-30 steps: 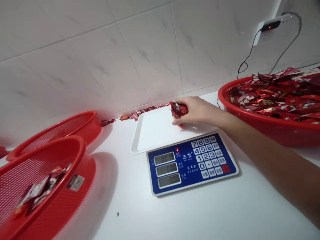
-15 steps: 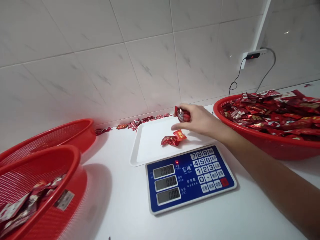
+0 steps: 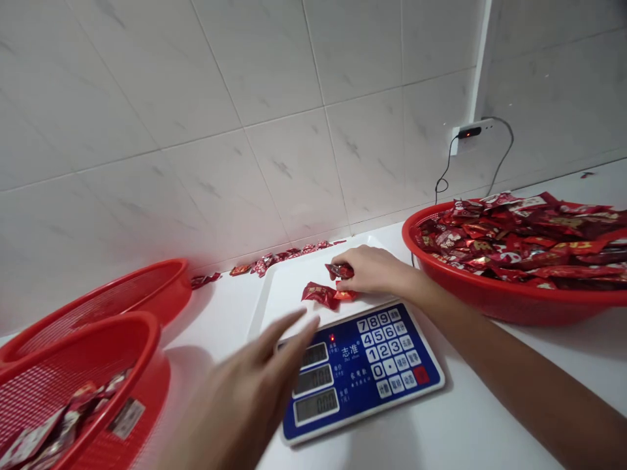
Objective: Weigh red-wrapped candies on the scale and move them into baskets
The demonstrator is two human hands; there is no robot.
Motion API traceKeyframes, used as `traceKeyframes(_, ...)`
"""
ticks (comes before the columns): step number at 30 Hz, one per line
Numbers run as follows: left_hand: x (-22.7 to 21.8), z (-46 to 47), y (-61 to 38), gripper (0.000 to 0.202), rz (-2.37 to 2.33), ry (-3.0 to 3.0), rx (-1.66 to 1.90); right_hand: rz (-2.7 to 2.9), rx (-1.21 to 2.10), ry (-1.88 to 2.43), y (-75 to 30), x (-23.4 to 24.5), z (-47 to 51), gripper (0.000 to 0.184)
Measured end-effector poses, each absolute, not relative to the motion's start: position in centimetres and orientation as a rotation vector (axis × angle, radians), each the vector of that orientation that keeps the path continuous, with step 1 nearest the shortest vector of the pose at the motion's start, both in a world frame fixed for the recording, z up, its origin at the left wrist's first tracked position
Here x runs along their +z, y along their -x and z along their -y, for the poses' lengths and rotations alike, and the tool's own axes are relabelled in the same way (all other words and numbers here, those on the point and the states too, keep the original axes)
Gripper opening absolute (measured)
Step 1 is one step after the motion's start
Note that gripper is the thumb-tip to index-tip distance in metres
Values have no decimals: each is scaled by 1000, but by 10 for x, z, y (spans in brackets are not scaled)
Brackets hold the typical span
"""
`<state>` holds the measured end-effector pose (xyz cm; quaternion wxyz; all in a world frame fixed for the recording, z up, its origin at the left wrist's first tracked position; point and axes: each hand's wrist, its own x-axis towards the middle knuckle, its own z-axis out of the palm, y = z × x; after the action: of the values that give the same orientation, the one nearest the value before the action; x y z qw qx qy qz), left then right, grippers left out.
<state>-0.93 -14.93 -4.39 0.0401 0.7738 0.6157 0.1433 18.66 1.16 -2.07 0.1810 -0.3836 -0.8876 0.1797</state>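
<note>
Your right hand (image 3: pixel 373 267) grips a dark wrapped candy (image 3: pixel 339 271) over the white tray (image 3: pixel 285 287); just left of that grip lies the red packet (image 3: pixel 317 294), long axis roughly crosswise, farther from your open, empty left hand (image 3: pixel 245 385).

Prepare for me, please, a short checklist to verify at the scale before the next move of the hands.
1. Right hand has a grip: ok, a dark red wrapped piece is between its fingers.
2. Left hand is clear of the readouts: not ok, it covers part of them in this view.
3. Top readout is legible: cannot tell its number.
4. Indicator light is lit: ok, red.
5. Red packet lies on the white tray: ok.
6. Right-side basket has supply: ok, heaped with wrapped packets.
</note>
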Motion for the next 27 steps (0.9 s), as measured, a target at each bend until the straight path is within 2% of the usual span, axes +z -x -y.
traceKeyframes(1, -34, 125, 8, 44, -1897, -2412, 402, 2499, 472, 1124, -184, -23, -12, 4)
traceKeyframes(3, -22, 88, 5, 50, -1946, -2526, 105, 2476, 446, 1149, -182, -26, -13, 5)
traceKeyframes(6, -19, 61, 3, 52, -1961, -2632, -22, 2396, 399, 1198, -183, -28, -17, 10)
traceKeyframes(9, -16, 55, 6, 45, -1974, -2619, 49, 2206, 505, 1161, -188, -27, -22, 18)
traceKeyframes(11, -7, 52, 7, 39, -2000, -2612, 155, 2044, 731, 1011, -191, -25, -24, 22)
traceKeyframes(14, 9, 49, 1, 31, -2017, -2532, 582, 1781, 1115, 715, -190, -21, -23, 22)
traceKeyframes(16, 12, 47, -9, 25, -1984, -2435, 814, 1598, 1246, 601, -189, -18, -20, 24)
traceKeyframes(17, 11, 46, -15, 21, -1957, -2434, 808, 1507, 1274, 570, -188, -16, -18, 25)
traceKeyframes(22, -11, 33, -34, 21, -1771, -2650, 275, 1190, 1343, 502, -191, -6, -14, 29)
traceKeyframes(25, -10, 27, -26, 20, -1826, -2637, 304, 1115, 1502, 545, -193, -6, -19, 29)
traceKeyframes(27, -2, 27, -17, 21, -1893, -2570, 553, 1082, 1583, 570, -192, -10, -23, 27)
